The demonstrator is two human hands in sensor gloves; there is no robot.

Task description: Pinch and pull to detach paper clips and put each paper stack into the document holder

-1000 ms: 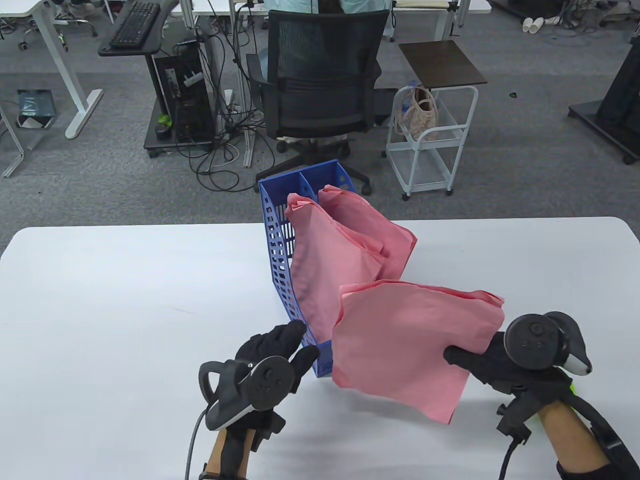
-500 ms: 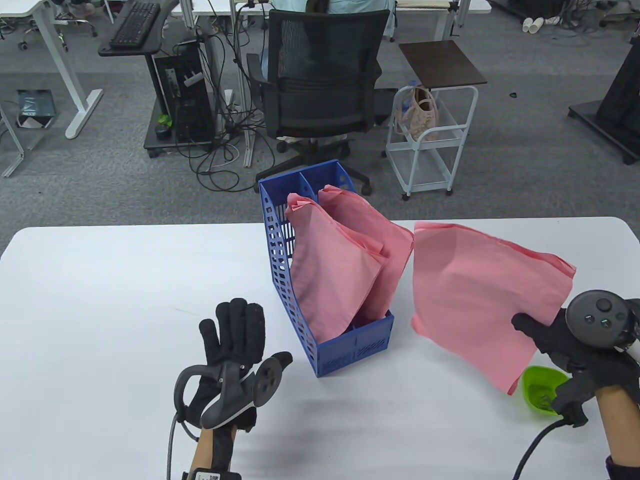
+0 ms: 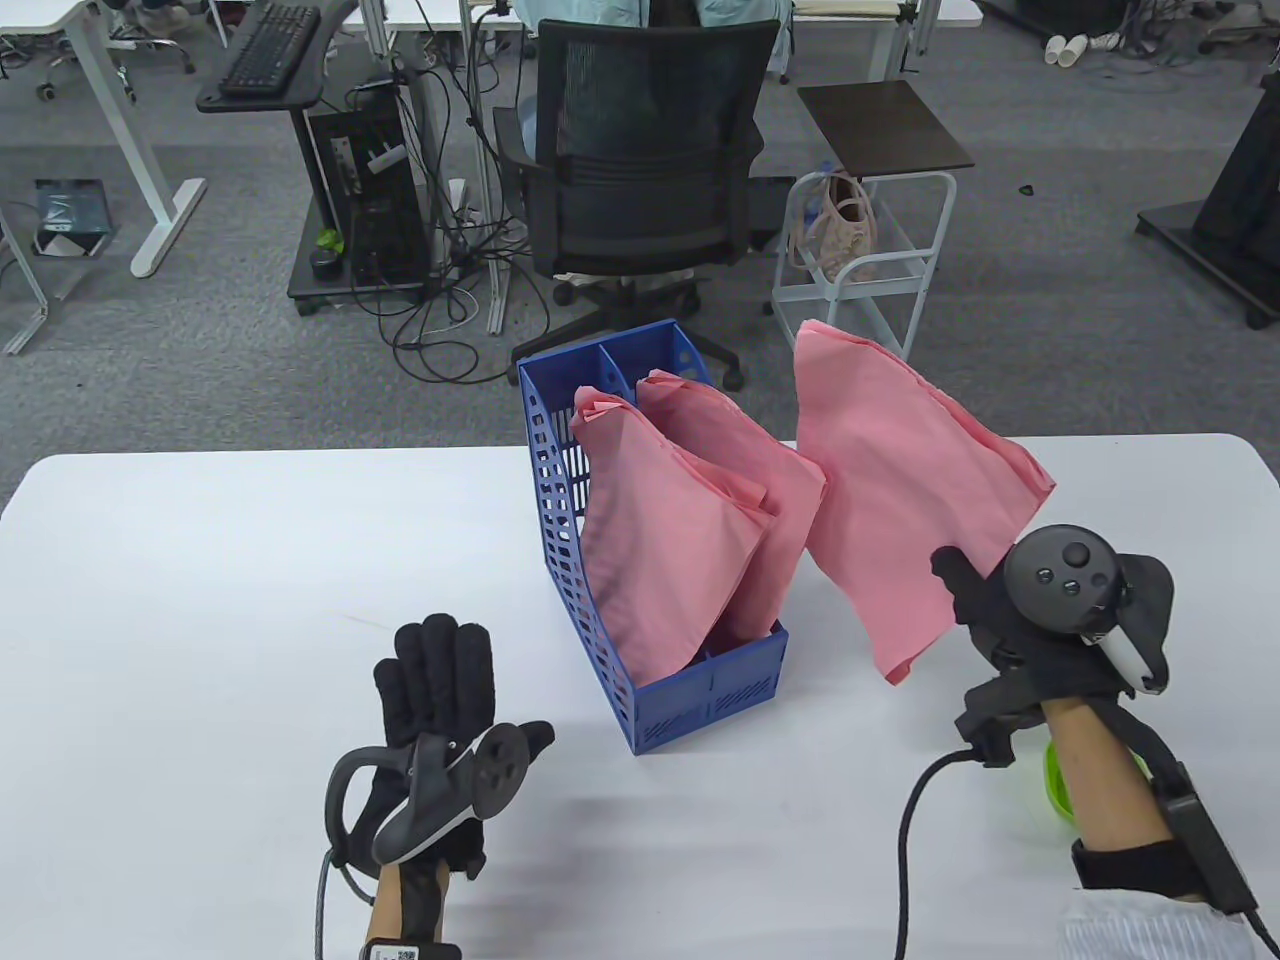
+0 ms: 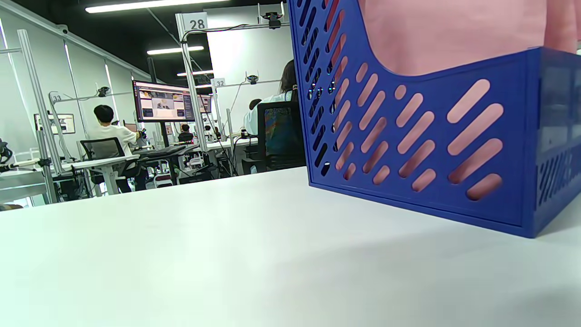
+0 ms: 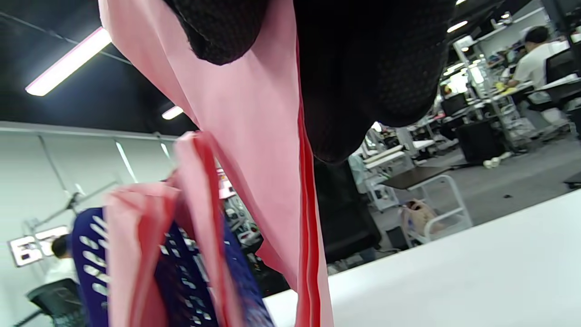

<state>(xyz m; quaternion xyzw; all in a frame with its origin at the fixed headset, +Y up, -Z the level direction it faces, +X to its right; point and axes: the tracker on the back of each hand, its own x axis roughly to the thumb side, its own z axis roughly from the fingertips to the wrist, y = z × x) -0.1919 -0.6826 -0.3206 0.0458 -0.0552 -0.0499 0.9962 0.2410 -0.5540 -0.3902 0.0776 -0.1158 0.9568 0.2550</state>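
Note:
A blue document holder point(image 3: 560, 520) stands mid-table with two pink paper stacks point(image 3: 650, 540) leaning in it. My right hand point(image 3: 985, 600) pinches a third pink paper stack point(image 3: 900, 480) and holds it upright in the air just right of the holder. In the right wrist view that pink stack point(image 5: 254, 136) hangs between my thumb and fingers point(image 5: 363, 68), with the holder point(image 5: 181, 272) at lower left. My left hand point(image 3: 440, 670) lies flat and open on the table left of the holder's front corner. The left wrist view shows the holder's slotted side point(image 4: 431, 136). No paper clip is visible.
A green bowl point(image 3: 1055, 785) sits on the table, mostly hidden under my right forearm. The white table point(image 3: 200, 600) has its far edge just behind the holder. An office chair point(image 3: 640, 170) and a white cart point(image 3: 860, 280) stand on the floor beyond it.
My right hand swung the pink stack from low in front of the holder out to the right, then raised it upright beside the holder. My left hand left the holder and flattened on the table.

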